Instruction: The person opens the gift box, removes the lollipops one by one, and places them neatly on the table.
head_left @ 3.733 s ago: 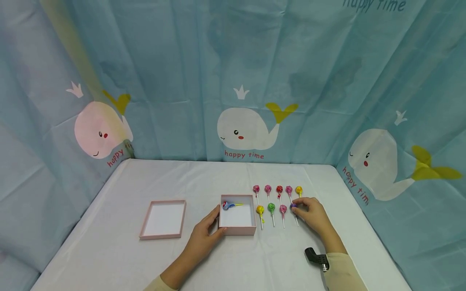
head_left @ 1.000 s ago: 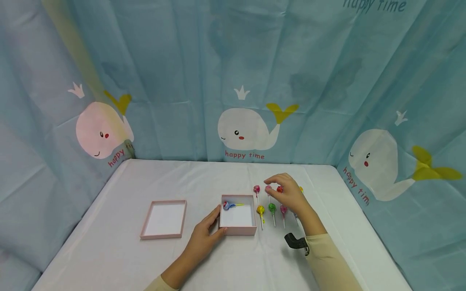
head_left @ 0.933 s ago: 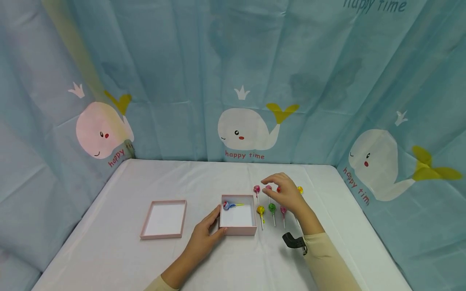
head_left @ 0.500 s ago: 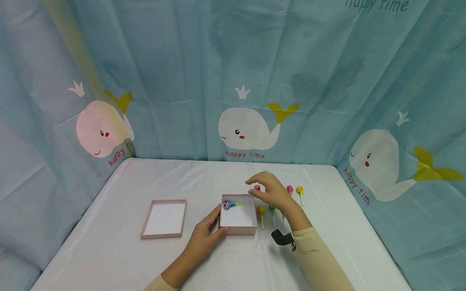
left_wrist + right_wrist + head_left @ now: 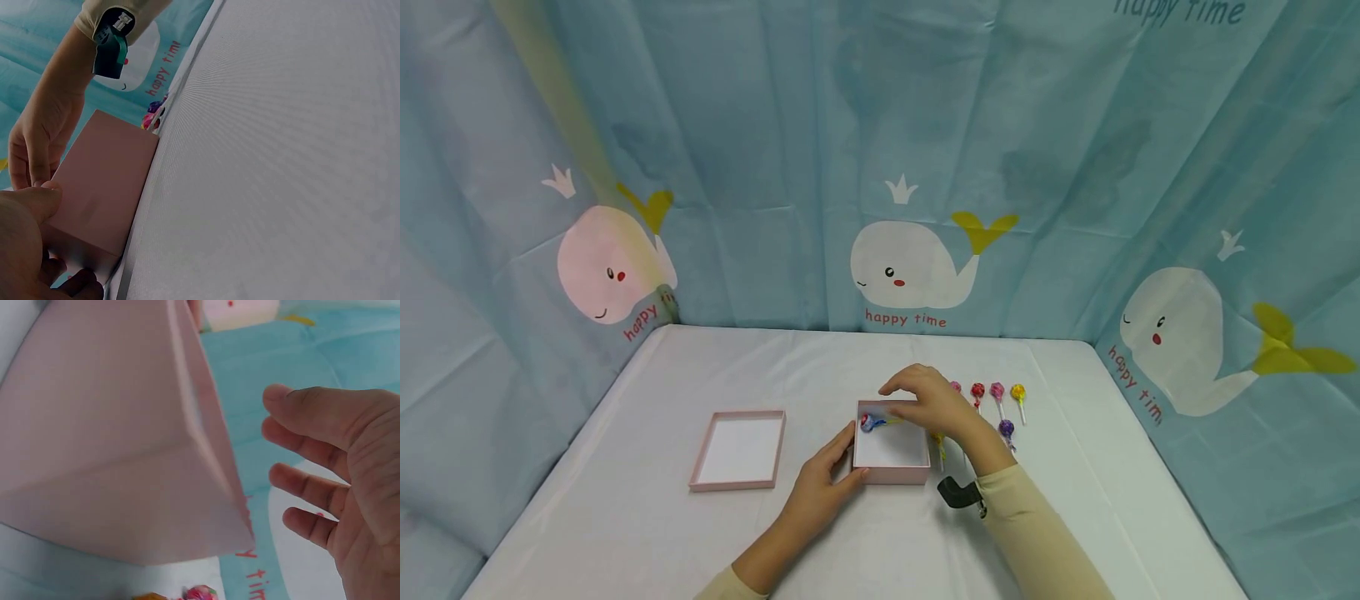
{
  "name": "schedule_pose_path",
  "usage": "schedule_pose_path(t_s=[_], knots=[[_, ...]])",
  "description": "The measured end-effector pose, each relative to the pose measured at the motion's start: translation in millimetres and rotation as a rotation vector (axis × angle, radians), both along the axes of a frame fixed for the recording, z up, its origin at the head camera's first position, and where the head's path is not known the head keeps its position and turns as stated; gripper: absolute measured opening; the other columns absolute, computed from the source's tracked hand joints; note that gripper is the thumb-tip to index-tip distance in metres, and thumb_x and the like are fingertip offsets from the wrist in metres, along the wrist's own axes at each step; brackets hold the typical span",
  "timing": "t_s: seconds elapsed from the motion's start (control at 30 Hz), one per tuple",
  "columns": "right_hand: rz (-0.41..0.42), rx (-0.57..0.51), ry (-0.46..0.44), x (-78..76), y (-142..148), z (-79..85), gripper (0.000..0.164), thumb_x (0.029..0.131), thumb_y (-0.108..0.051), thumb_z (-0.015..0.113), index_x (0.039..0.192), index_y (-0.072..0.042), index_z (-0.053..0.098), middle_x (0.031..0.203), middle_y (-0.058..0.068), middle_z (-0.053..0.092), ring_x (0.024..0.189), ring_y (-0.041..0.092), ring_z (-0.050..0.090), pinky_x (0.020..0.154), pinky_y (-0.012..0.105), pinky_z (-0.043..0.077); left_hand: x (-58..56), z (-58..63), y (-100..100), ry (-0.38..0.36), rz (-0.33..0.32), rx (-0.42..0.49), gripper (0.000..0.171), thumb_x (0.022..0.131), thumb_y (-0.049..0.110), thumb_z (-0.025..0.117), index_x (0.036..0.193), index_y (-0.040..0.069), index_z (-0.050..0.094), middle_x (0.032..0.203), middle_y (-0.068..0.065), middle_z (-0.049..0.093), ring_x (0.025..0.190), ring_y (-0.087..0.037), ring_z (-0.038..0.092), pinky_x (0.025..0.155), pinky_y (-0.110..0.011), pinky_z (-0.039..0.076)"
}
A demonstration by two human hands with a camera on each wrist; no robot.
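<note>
My left hand (image 5: 820, 487) grips the left side of a shallow pink box (image 5: 891, 476), thumb at the front corner and fingers along the side wall. Inside, near the back left, lies one blue-and-red wrapped lollipop (image 5: 867, 422) with a yellow stick. Over the right part of the box hovers my right hand (image 5: 934, 406), its fingers loosely bent and thumb apart. In the right wrist view nothing is between those fingers, which are above the rim. To the right lie several lollipops, among them a purple lollipop (image 5: 1006, 427) and a red lollipop (image 5: 977, 390); my right hand and arm hide others.
A pink box lid (image 5: 737, 450) lies inner side up to the left of the box. White cloth (image 5: 625, 517) covers the table. Behind it and at the sides hangs a blue curtain (image 5: 760, 250) with whale prints.
My right hand has left the purple lollipop, which stays on the table, and has travelled left above the rows to the box. My left hand keeps its hold on the box.
</note>
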State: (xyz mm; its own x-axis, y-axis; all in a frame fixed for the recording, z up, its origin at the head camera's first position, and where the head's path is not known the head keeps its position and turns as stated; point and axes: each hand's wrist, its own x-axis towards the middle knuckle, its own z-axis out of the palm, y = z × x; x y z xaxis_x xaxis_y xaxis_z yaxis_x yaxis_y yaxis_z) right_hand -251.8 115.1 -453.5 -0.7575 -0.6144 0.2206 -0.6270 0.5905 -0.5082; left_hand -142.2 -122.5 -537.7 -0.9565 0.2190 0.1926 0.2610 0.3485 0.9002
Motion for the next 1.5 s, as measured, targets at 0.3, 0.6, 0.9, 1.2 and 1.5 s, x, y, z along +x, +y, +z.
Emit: schedule_pose_path(t_s=[0.3,0.6,0.9,1.2,1.5], knots=[[0.028,0.09,0.009,-2.0,-13.2,-17.2,0.024,0.093,-0.022,0.078,0.117,-0.021,0.077,0.119,-0.01,0.073,0.116,0.011,0.063,0.106,0.038,0.052,-0.2,-0.2,-0.4,0.015,-0.005,0.014,0.08,0.092,0.034,0.078,0.159,0.015,0.039,0.163,-0.003,0.038,0.15,-0.016,0.036,0.119,-0.019,0.03],[0.091,0.154,0.049,1.7,-25.0,-27.3,0.028,0.091,-0.022,0.08,0.119,-0.018,0.078,0.118,-0.009,0.074,0.115,0.012,0.064,0.105,0.035,0.053,1.2,-0.2,-0.5,0.023,-0.014,0.056,0.078,0.092,0.03,0.078,0.158,0.016,0.039,0.163,-0.005,0.038,0.151,-0.019,0.035,0.115,-0.01,0.028],[0.107,0.181,0.135,2.0,-27.9,-35.7,0.027,0.09,-0.019,0.081,0.117,-0.019,0.079,0.115,-0.008,0.075,0.112,0.011,0.065,0.102,0.032,0.054,1.0,-0.1,-1.0,0.019,-0.026,0.008,0.08,0.094,0.033,0.076,0.16,0.012,0.036,0.165,-0.009,0.036,0.151,-0.02,0.035,0.119,-0.029,0.033],[0.087,0.22,0.14,0.5,-29.8,-39.2,0.028,0.09,-0.021,0.081,0.117,-0.022,0.079,0.114,-0.009,0.075,0.112,0.011,0.063,0.102,0.03,0.054,1.2,0.4,-0.6,0.044,-0.014,-0.018,0.08,0.094,0.034,0.076,0.159,0.01,0.037,0.164,-0.009,0.037,0.15,-0.022,0.036,0.119,-0.036,0.036],[0.069,0.203,0.141,1.8,-31.5,-38.3,0.027,0.089,-0.023,0.082,0.116,-0.024,0.079,0.111,-0.01,0.076,0.108,0.01,0.063,0.097,0.029,0.055,0.8,0.9,-0.7,0.021,-0.002,-0.052,0.081,0.093,0.039,0.075,0.16,0.013,0.036,0.165,-0.006,0.036,0.151,-0.018,0.034,0.121,-0.039,0.033]])
